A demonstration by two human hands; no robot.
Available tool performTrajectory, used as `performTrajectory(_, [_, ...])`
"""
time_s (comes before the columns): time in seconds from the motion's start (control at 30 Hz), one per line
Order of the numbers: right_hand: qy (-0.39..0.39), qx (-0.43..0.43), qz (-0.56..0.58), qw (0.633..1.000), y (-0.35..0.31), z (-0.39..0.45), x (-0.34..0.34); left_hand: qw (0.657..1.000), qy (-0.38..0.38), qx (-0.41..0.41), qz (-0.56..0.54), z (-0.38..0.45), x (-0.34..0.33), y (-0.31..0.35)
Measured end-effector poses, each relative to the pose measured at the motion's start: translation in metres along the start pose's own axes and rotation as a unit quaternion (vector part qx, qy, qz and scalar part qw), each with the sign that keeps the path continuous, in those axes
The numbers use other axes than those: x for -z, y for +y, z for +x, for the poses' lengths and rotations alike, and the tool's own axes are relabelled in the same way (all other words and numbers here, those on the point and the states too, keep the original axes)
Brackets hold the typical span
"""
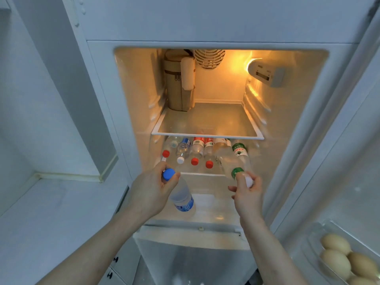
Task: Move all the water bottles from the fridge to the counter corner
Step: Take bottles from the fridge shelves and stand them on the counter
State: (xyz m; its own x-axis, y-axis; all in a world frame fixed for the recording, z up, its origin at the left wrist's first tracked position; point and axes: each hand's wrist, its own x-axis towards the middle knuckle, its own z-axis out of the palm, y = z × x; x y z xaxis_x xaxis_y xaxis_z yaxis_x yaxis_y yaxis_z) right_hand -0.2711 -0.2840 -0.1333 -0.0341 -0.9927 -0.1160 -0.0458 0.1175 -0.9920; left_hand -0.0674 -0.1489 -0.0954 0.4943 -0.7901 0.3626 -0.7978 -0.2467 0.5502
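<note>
Left hand (153,188) grips blue-capped bottle (181,194); right hand (246,189) grips green-capped bottle (236,161).

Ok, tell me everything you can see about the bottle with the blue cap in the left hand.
The blue-capped bottle is clear plastic, looks frosted or fogged, and carries a blue label band near its base. The left hand grips it at the neck, fingers curled just below the round blue cap. It hangs tilted, cap up toward the camera and base angled down and to the right, in front of the fridge's lower compartment, below the shelf where the other bottles lie. Only the hand touches it.
</note>
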Motion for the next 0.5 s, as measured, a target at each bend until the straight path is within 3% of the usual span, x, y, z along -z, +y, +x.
performTrajectory(0.1, [-0.03,0.102,-0.052,0.993,-0.012,-0.019,0.013,1.0,-0.002,0.021,0.001,-0.026,0.01,-0.007])
performTrajectory(0.2, [-0.111,0.15,-0.117,0.975,-0.014,-0.039,0.011,0.999,-0.012,0.05,0.014,-0.059,0.02,-0.021])
performTrajectory(0.5, [-0.377,0.19,-0.297,0.856,0.002,-0.134,-0.05,0.983,-0.002,0.182,-0.001,-0.171,0.077,-0.078])
